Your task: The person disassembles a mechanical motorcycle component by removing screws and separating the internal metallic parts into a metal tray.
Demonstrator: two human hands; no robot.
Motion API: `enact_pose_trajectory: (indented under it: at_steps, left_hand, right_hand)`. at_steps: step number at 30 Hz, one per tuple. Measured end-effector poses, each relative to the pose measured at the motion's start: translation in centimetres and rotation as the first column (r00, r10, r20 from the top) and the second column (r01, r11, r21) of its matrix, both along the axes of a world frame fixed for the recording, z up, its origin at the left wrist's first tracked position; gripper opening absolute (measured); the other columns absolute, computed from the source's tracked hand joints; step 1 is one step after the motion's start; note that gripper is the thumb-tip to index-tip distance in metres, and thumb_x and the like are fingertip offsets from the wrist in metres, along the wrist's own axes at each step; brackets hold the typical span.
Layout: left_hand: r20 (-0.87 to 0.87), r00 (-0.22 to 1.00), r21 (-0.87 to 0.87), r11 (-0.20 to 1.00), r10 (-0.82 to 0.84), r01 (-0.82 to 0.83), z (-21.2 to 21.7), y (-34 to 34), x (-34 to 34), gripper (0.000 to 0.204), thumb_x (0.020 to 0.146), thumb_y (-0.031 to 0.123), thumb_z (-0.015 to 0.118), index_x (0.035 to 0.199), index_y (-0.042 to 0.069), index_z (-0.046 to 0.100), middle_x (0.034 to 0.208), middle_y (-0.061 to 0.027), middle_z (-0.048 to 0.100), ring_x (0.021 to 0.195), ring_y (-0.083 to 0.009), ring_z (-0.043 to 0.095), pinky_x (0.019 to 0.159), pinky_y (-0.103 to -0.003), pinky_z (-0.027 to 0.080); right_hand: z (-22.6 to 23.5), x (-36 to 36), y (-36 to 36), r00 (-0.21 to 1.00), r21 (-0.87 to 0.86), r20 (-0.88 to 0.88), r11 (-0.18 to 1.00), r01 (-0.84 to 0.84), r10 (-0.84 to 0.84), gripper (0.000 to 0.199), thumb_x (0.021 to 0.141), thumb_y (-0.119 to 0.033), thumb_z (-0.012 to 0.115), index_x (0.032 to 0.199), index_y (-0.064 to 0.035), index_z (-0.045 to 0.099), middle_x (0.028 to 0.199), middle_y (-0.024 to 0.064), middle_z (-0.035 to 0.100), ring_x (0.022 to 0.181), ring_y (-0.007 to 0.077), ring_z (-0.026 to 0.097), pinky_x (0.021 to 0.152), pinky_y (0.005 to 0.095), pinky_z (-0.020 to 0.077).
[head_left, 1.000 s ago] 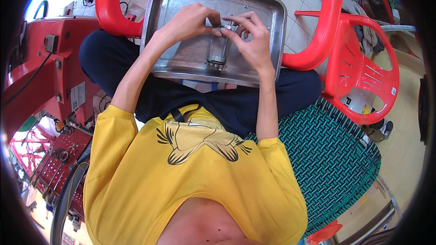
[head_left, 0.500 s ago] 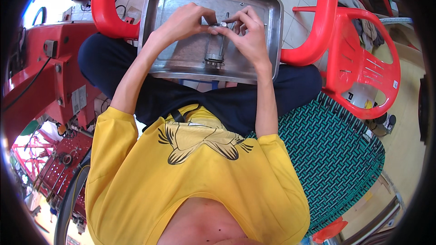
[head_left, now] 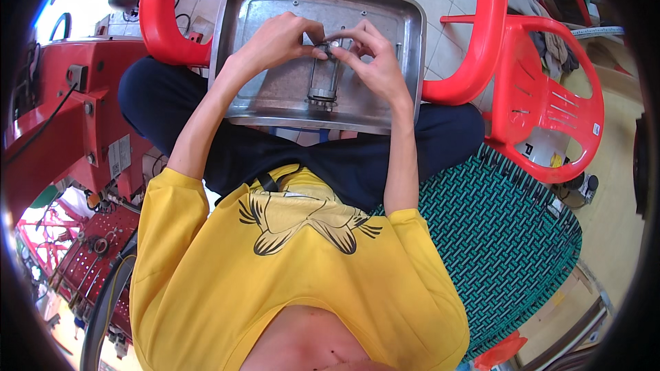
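"How many things are in hand?"

"One metal assembly (head_left: pixel 322 91), with two hands at it. It stands out over the single metal tray (head_left: pixel 265 99), near the middle, its wider round end toward the person."

"And the grip?"

"The left hand (head_left: pixel 289 38) has thumb and fingertips pinched on the far end; the right hand (head_left: pixel 373 58) pinches that same end from the other side. Fingers cover the spot, so exactly what each one touches is hard to make out."

"Shapes?"

"Two slim, straight rods show along the assembly, meeting a drum-like silvery piece. The tray is rectangular, round-cornered, raised-rimmed and dull grey, with two small studs (head_left: pixel 295 3) toward its far side."

"Any seats?"

"Two of smooth red plastic: an armchair (head_left: pixel 491 41) behind the tray and a slotted chair (head_left: pixel 536 113) at right. One woven seat (head_left: pixel 509 254), green and black, has a basket-like texture."
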State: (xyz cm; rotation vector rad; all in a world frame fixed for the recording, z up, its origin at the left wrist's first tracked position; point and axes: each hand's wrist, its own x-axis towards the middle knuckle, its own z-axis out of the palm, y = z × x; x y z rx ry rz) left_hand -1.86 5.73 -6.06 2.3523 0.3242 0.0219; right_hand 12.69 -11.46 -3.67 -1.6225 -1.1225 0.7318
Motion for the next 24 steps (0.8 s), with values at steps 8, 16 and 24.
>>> enact_pose_trajectory:
  at_steps: [8, 16, 24]
  left_hand:
    - [0.014, 1.0, 0.006, 1.0, 0.001, -0.001, 0.1, -0.1, 0.0, 0.033, 0.082, 0.035, 0.083, 0.102, 0.009, 0.077, 0.097, -0.0118, 0.078, 0.087, -0.0334, 0.073, 0.079, -0.04, 0.057]
    - [0.04, 0.999, 0.01, 1.0, -0.009, 0.008, -0.6, 0.0, -0.1, 0.028, 0.083, 0.025, 0.082, 0.103, 0.008, 0.075, 0.097, -0.0117, 0.077, 0.084, -0.0347, 0.072, 0.077, -0.042, 0.055]
    - [0.022, 1.0, -0.004, 1.0, -0.002, 0.002, 0.0, -0.1, 0.0, 0.025, 0.082, 0.022, 0.081, 0.103, 0.008, 0.075, 0.098, -0.0111, 0.077, 0.084, -0.034, 0.072, 0.076, -0.042, 0.055]
  right_hand:
    - [-0.2, 0.2, 0.0, 0.997, -0.067, 0.079, 0.998, 0.013, -0.008, 0.025, 0.082, -0.019, 0.086, 0.099, -0.0039, 0.076, 0.075, 0.0009, 0.055, 0.065, 0.0092, 0.045, 0.059, 0.0278, 0.038]
    - [-0.6, -0.4, 0.2, 0.996, -0.132, 0.09, 0.991, 0.013, -0.001, 0.029, 0.084, -0.023, 0.086, 0.102, -0.0036, 0.075, 0.071, -0.0004, 0.049, 0.066, 0.0082, 0.044, 0.059, 0.0275, 0.0377]
    - [-1.4, 0.2, 0.3, 0.996, -0.015, -0.083, 1.0, -0.019, 0.018, 0.03, 0.079, -0.024, 0.09, 0.097, -0.0045, 0.076, 0.068, -0.0045, 0.046, 0.064, 0.0068, 0.04, 0.057, 0.0281, 0.0334]
